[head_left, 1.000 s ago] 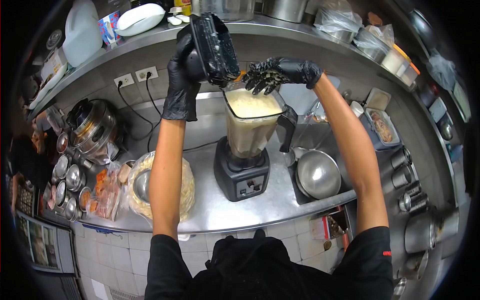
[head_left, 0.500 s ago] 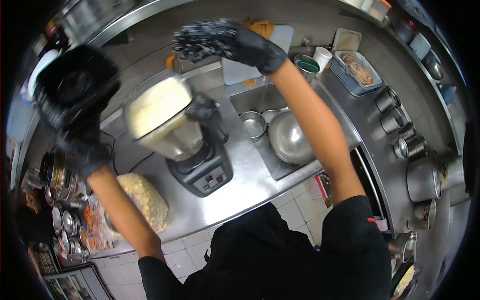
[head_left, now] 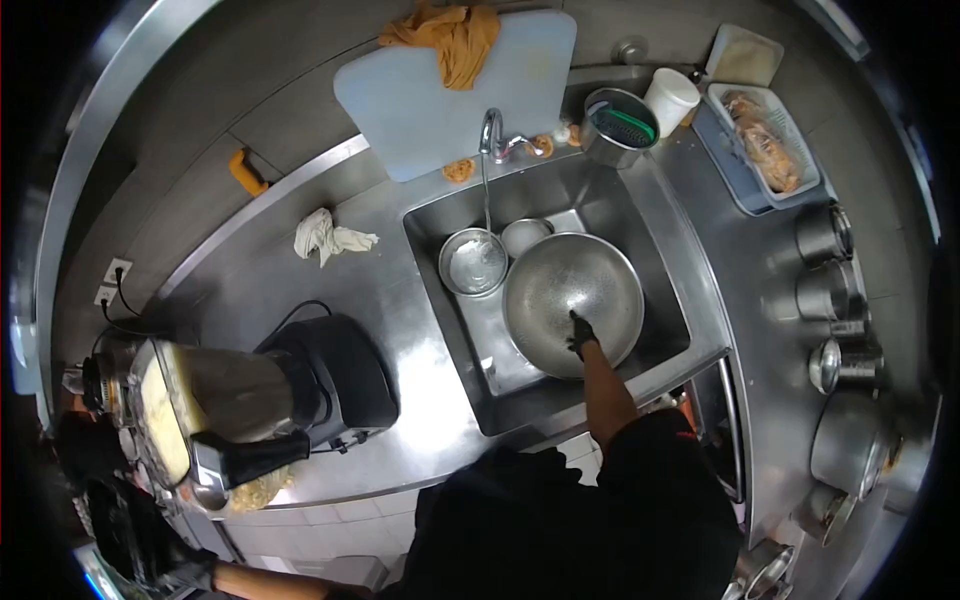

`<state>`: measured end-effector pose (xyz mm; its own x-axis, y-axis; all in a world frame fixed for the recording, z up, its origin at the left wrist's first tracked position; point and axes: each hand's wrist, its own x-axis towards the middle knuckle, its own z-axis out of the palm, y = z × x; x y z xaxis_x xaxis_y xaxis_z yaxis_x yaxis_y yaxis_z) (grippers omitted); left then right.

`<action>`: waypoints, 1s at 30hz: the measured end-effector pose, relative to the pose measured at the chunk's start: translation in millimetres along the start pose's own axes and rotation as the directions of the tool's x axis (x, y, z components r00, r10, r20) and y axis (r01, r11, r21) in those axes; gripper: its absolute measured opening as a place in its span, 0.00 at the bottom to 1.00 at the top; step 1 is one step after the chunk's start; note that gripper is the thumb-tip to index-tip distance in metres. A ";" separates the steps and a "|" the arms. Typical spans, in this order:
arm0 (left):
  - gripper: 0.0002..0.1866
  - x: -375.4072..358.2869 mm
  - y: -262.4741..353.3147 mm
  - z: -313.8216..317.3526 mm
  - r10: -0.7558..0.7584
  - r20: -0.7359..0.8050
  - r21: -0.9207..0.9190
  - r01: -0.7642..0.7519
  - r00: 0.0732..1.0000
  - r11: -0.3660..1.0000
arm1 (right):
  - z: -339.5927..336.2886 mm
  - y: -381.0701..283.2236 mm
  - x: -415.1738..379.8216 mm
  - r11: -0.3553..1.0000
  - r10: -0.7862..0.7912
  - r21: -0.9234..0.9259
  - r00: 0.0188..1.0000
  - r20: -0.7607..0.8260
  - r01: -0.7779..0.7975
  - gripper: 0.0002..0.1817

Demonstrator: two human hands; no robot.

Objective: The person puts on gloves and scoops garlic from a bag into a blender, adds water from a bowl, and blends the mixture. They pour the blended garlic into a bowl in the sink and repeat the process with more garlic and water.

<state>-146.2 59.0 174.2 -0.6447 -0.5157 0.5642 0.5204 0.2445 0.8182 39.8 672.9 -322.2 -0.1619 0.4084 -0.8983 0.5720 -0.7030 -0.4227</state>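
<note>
Holding the black lid [head_left: 112, 518] aside, reaching into the sink [head_left: 478, 336]

Grips the black lid with the left hand [head_left: 178, 565] low at the near left, beside the blender jug [head_left: 245, 395], likely to leave the right hand [head_left: 582, 337] free. Reaches with the right hand to the near part of the large bowl [head_left: 555, 282] in the sink, well apart from the left hand; viewed from overhead, cannot be judged as touching or hovering, nor as curled or straight. Leaves the blender jug uncovered on its base [head_left: 345, 370] at the left of the surface [head_left: 370, 285], presumably seated there to hold in the pale mixture [head_left: 160, 420]. Keeps a small pan [head_left: 474, 264] left of the large bowl, beneath the tap [head_left: 490, 135], apparently to catch the thin stream [head_left: 487, 195].

Compared with half a second ago, brings the right hand down from high over the surface to the large bowl, shifts the black lid nearer without letting go, and swings the view rightward to take in the whole tap.
</note>
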 end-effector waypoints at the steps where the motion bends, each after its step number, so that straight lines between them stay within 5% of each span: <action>1: 0.26 -2.0 1.5 1.9 -0.003 -0.011 0.024 0.003 1.000 1.000 | -3.5 5.4 2.4 1.000 -0.019 -0.016 0.998 0.055 0.020 0.47; 4: 0.26 -8.1 -2.7 5.4 -0.023 -0.032 0.055 0.025 0.999 0.998 | -18.7 2.9 3.8 0.979 -0.198 0.090 0.967 0.161 0.185 0.46; 6: 0.26 -9.2 -3.9 5.2 -0.032 -0.037 0.053 0.034 0.999 0.998 | -27.7 -18.0 10.1 0.980 -0.104 0.196 0.940 0.326 0.040 0.33; 8: 0.26 -9.4 -5.1 3.6 -0.043 -0.035 0.038 0.044 0.998 0.998 | -28.6 -32.8 5.2 0.746 -0.666 0.252 0.696 0.270 0.616 0.20; 9: 0.26 -9.6 -5.6 1.8 -0.056 -0.029 0.022 0.057 0.998 0.998 | -16.7 -51.0 -30.1 0.510 -0.859 0.205 0.509 0.061 0.835 0.15; 10: 0.26 -8.5 -5.6 -2.7 -0.059 -0.031 0.004 0.060 0.998 0.998 | -8.1 -54.6 -32.7 0.433 -0.890 0.175 0.450 -0.077 0.884 0.14; 11: 0.26 -6.4 -4.4 -7.8 -0.062 -0.034 -0.016 0.061 0.998 0.998 | -4.7 -51.9 -23.0 0.536 -0.834 -0.294 0.550 -0.041 0.791 0.14; 12: 0.26 -8.3 -3.3 -16.2 -0.069 -0.048 -0.048 0.067 0.996 0.997 | -8.8 -29.6 -7.0 0.153 -0.893 -0.710 0.403 0.198 0.688 0.26; 13: 0.26 -10.2 -2.0 -22.6 -0.066 -0.077 -0.089 0.059 0.995 0.994 | -6.8 -29.5 -9.5 0.242 -0.664 -0.876 0.730 0.163 0.416 0.39; 14: 0.26 -12.4 -0.4 -30.6 -0.063 -0.110 -0.137 0.047 0.992 0.989 | -5.5 -15.0 54.1 0.481 -0.736 -0.520 0.647 0.198 0.706 0.39; 15: 0.26 -14.6 0.9 -33.2 -0.060 -0.138 -0.188 0.034 0.989 0.982 | 24.0 -43.5 -41.7 0.607 -0.699 -0.365 0.693 0.179 0.706 0.35; 18: 0.26 -18.3 2.0 -39.0 -0.105 -0.183 -0.328 0.040 0.977 0.944 | 86.9 -67.2 -166.5 0.358 -0.804 -0.469 0.522 0.285 0.808 0.21; 20: 0.26 -22.0 -5.7 -37.8 -0.166 -0.192 -0.410 0.074 0.967 0.909 | 109.3 -71.4 -194.7 -0.198 -0.636 -0.112 -0.041 0.770 0.974 0.18; 22: 0.26 -26.2 -16.0 -37.6 -0.230 -0.183 -0.480 0.117 0.956 0.869 | 149.2 -58.4 -291.1 0.091 -0.564 0.034 0.023 0.825 0.995 0.17; 24: 0.26 -30.4 -24.2 -37.8 -0.297 -0.169 -0.545 0.162 0.940 0.823 | 184.2 -42.9 -411.3 0.469 -0.516 0.221 0.062 0.854 0.855 0.17; 26: 0.26 -37.1 -31.7 -40.8 -0.359 -0.146 -0.586 0.212 0.922 0.782 | 202.3 -30.5 -465.8 0.121 -0.531 0.276 -0.173 0.830 0.953 0.20; 28: 0.26 -45.9 -37.4 -47.6 -0.416 -0.126 -0.615 0.258 0.901 0.745 | 221.6 -18.2 -503.0 -0.066 -0.627 0.188 -0.187 0.756 0.980 0.25; 29: 0.26 -49.6 -40.7 -53.0 -0.438 -0.115 -0.623 0.279 0.891 0.731 | 236.7 -10.6 -487.4 0.083 -0.685 0.276 -0.146 0.714 0.958 0.23; 30: 0.26 -53.7 -42.6 -58.1 -0.454 -0.112 -0.632 0.289 0.884 0.719 | 243.8 -10.9 -500.2 0.063 -0.693 0.272 -0.153 0.704 0.960 0.23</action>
<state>-101.1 28.6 102.6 -0.7435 -0.6587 0.1151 0.5417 -0.4925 0.6812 -81.6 334.3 102.6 -0.9379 0.0146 0.3465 -0.3377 0.1895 -0.9220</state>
